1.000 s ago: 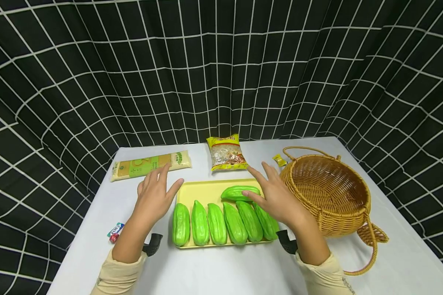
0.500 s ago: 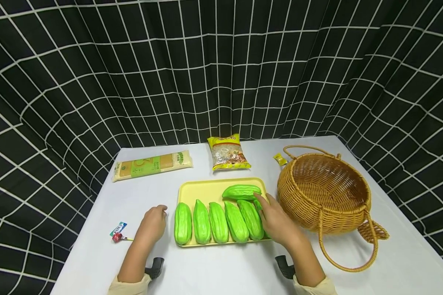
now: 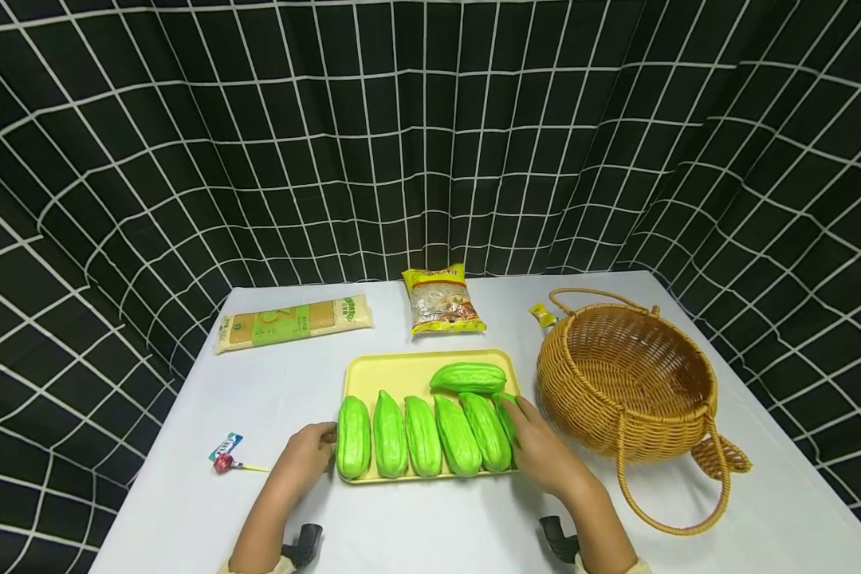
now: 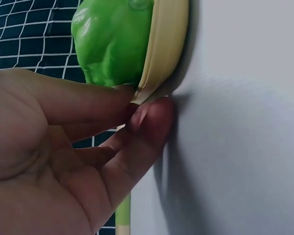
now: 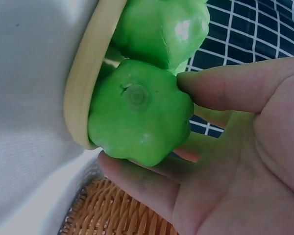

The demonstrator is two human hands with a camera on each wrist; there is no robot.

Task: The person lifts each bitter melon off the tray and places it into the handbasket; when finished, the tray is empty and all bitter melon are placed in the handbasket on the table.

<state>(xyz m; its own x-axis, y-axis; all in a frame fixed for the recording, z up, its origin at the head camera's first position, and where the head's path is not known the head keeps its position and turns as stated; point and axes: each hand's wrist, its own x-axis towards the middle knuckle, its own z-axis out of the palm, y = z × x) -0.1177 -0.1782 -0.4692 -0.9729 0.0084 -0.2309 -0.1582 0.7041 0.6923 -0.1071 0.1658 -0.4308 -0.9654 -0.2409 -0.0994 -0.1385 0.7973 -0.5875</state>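
On a yellow tray [image 3: 387,365] several green bitter melons [image 3: 421,434] lie in a row, with one more bitter melon [image 3: 469,377] crosswise behind them. My left hand [image 3: 304,458] is at the tray's left edge, and the left wrist view shows its thumb and fingertips pinching the rim [image 4: 159,49]. At the right end, my right hand [image 3: 545,458] reaches round the outermost bitter melon [image 5: 137,112]. Its thumb touches one side of that melon; a fingertip on the other side lies by the tray's corner. From above, the hand hides most of this melon.
A wicker basket [image 3: 563,383] with handles stands right of the tray, near my right hand. Behind are a noodle packet [image 3: 294,322], a yellow snack bag [image 3: 443,301] and a small yellow sweet [image 3: 542,314]. A lollipop [image 3: 224,462] and small blue packet [image 3: 226,446] lie left.
Both hands have come down from above the tray. The left has moved in to pinch the tray's rim, and the right has settled round the outermost bitter melon. Tray and melons look unmoved.
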